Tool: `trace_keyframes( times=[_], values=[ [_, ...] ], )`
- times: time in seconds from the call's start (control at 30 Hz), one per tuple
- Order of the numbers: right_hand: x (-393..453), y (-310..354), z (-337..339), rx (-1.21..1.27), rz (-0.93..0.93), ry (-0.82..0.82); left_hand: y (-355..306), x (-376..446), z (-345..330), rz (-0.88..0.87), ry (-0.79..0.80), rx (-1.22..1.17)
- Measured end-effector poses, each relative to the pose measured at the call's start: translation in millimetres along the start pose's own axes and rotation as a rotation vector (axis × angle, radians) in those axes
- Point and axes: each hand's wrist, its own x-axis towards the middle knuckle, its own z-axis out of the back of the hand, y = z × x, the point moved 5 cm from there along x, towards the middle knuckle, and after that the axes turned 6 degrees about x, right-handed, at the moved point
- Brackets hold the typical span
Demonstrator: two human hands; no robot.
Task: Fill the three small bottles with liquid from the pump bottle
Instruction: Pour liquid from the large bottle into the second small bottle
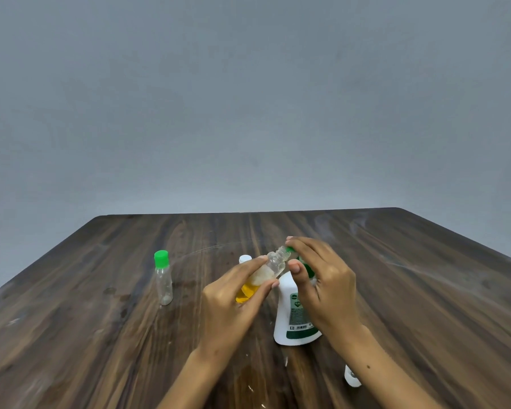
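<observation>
From the head camera, both hands work over the middle of a dark wooden counter (pixel 101 335). The left hand (pixel 233 302) curls its fingers and thumb around a small clear bottle (pixel 273 265), tilted so its open threaded neck points up and to the right; pale foam and yellow liquid show in the part inside the grip. The right hand (pixel 322 278) rests on top of the white pump bottle (pixel 292 314), fingers curved down over its green pump head (pixel 307 268), with the thumb tip just beside the small bottle's shoulder. The nozzle appears to sit at the small bottle's mouth, though the fingers hide most of it. The pump bottle stands upright just right of centre. Well to the left, a second clear bottle with a green cap (pixel 163 280) stands upright. A white cap (pixel 245 259) peeks out behind the left hand. Near the right forearm lies a small whitish object (pixel 352 377), too blurred to identify.
</observation>
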Motion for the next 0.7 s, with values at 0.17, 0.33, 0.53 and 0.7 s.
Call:
trace_keyframes(
  times=[0.17, 0.33, 0.53, 0.7],
  values=[
    [4, 0, 3, -0.035, 0.052, 0.012, 2, 0, 0, 0.003, 0.000, 0.001],
    [-1, -1, 2, 0.013, 0.031, 0.020, 0, 0, 0, -0.002, -0.001, 0.001],
    [5, -1, 2, -0.017, 0.089, 0.006, 0, -1, 1, -0.005, 0.000, 0.002],
    [0, -4, 2, -0.007, 0.079, 0.006, 1, -1, 1, -0.001, 0.003, 0.010]
  ],
)
